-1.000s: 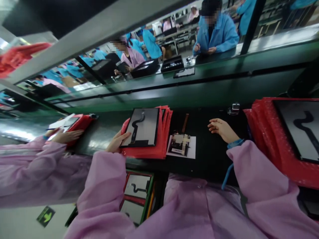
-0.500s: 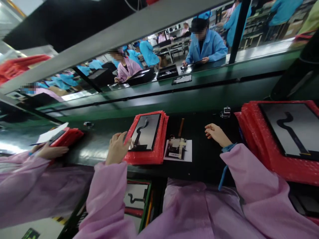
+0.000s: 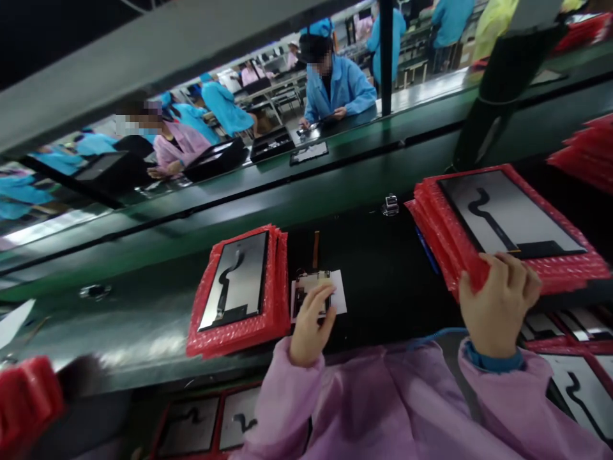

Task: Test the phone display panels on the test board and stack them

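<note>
My left hand (image 3: pixel 310 326) is open above a small circuit board (image 3: pixel 302 289) with tape on it, lying on a white card (image 3: pixel 339 295). Its fingers cover part of the board; whether they touch it I cannot tell. My right hand (image 3: pixel 500 306), fingers apart, is at the near edge of a display panel (image 3: pixel 512 214) with a dark curved flex cable. That panel lies face up on a stack of red bubble-wrap sleeves (image 3: pixel 440 246). Left of the board, a similar display panel (image 3: pixel 242 275) rests on another red bubble-wrap stack (image 3: pixel 278 294).
A small metal part (image 3: pixel 390 205) sits behind on the dark bench (image 3: pixel 373 268); another metal piece (image 3: pixel 96 292) is farther left. Trays below the bench edge hold more panels (image 3: pixel 194 425). A red bundle (image 3: pixel 29 402) is at lower left. A person in blue (image 3: pixel 335 86) works across the bench.
My left hand has moved from the left stack to over the circuit board. My right hand has gone right, to the right panel's near edge. The view has turned right.
</note>
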Available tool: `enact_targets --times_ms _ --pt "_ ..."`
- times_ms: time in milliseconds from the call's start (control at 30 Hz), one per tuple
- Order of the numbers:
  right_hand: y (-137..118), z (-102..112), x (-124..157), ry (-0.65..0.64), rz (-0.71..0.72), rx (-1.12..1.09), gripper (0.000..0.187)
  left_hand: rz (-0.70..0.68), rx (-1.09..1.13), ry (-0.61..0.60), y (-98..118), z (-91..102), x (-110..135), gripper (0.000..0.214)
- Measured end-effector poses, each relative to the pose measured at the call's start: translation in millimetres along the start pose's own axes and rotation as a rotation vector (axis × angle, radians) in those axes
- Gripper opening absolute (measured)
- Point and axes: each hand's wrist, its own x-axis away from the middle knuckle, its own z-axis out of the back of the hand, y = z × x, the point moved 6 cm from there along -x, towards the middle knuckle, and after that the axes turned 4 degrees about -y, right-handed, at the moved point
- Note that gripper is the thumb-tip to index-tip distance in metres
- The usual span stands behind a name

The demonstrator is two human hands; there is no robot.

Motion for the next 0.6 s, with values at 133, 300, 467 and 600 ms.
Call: enact_targets --times_ms 133,300,467,600 --pt "23.5 1.0 -2.6 0.001 -0.017 -0.084 0.026 0.017 0.388 -0.229 38.9 -57.1 -27.0 0.027" --pt "25.7 8.3 -5.9 0.034 -0.034 -0.197 0.028 0.282 1.017 -0.383 81.3 -129.9 -77.8 0.028" --pt "21.0 12.9 -4.4 -0.024 0.049 -0.042 0.040 0.527 1.305 -0.462 106.1 -185.8 -119.3 0.026" --pt "28.1 9.3 0.1 -0.044 0.087 0.024 0.033 0.626 1.288 -0.478 114.7 -199.6 -121.7 0.032"
